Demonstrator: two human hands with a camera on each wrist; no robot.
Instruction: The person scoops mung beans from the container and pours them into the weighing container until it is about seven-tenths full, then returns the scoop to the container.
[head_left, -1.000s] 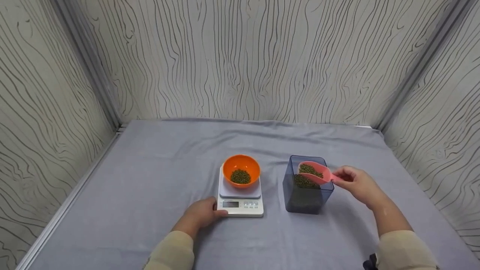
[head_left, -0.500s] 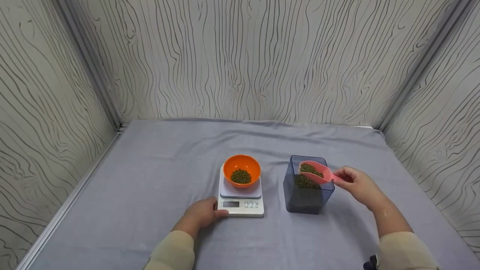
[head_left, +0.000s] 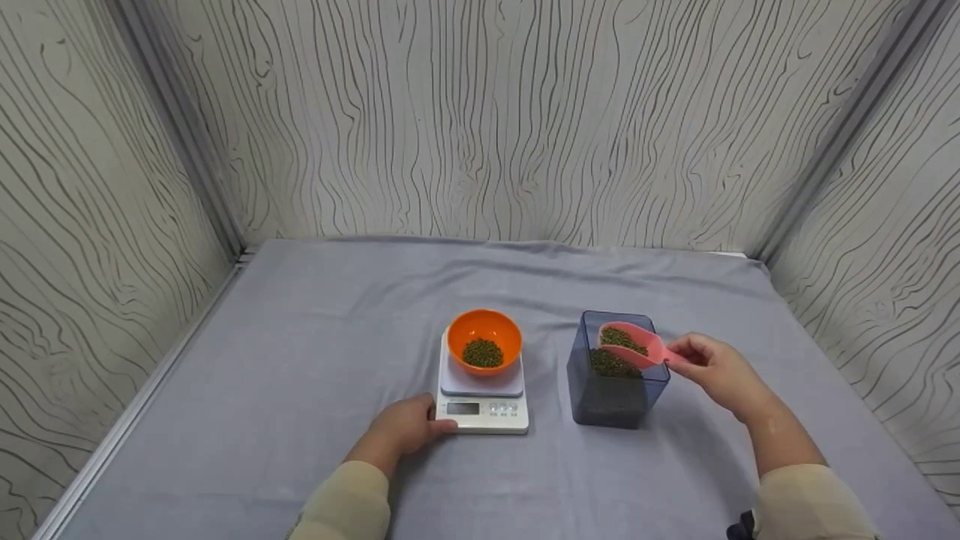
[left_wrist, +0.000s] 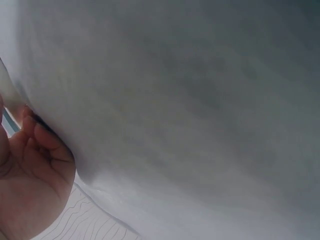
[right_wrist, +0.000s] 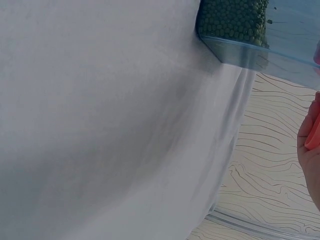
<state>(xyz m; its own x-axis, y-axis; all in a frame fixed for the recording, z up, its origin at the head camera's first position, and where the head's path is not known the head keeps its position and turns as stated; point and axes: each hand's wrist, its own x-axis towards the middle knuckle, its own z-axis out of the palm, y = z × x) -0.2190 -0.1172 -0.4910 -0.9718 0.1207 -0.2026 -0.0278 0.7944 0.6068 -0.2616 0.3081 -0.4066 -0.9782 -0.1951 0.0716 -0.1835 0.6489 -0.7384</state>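
My left hand (head_left: pixel 405 425) grips the near left corner of a white digital kitchen scale (head_left: pixel 487 424), thumb along its front. Curled fingers of that hand (left_wrist: pixel 35 180) show at the left of the left wrist view. On the scale's platform sits an orange bowl (head_left: pixel 484 324) with small green beans (head_left: pixel 482 354) in its bottom, likely mung beans. My right hand (head_left: pixel 716 371) pinches the handle of a pink scoop (head_left: pixel 654 351). Beans lie in the scoop, which is held over the mouth of a clear bluish bin (head_left: pixel 581 375). More green beans (right_wrist: pixel 232 20) fill the bin's lower part.
A grey-blue cloth (head_left: pixel 315 322) with wrinkles at the back covers the table. Panels with a wood-grain pattern (head_left: pixel 480 120) enclose the back and both sides. A small dark object (head_left: pixel 741 526) shows beside the right sleeve.
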